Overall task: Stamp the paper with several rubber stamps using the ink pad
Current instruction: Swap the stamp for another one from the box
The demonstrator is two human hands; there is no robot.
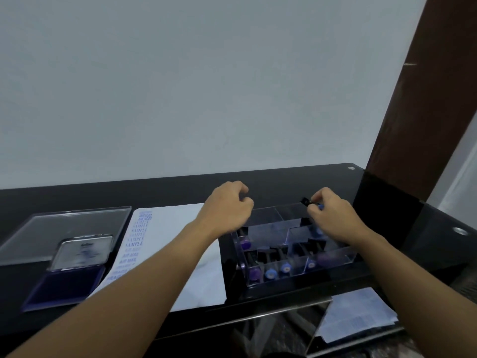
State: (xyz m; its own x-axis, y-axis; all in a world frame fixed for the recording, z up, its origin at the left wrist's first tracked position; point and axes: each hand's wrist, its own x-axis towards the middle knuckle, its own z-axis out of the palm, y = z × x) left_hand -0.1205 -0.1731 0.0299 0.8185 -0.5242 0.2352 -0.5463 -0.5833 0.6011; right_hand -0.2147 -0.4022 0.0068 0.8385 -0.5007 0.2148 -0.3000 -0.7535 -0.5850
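Head view: my right hand pinches a small black-based rubber stamp above the back compartments of the clear organizer. My left hand hovers beside it, fingers curled, holding nothing. White paper lies between organizer and open ink pad on the black tabletop, pale wall behind.

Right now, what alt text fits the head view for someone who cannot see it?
A right hand pinches a small stamp above a clear organizer of stamps on a black table; the left hand hovers curled beside it. Left of them lie stamped paper and an open ink pad.
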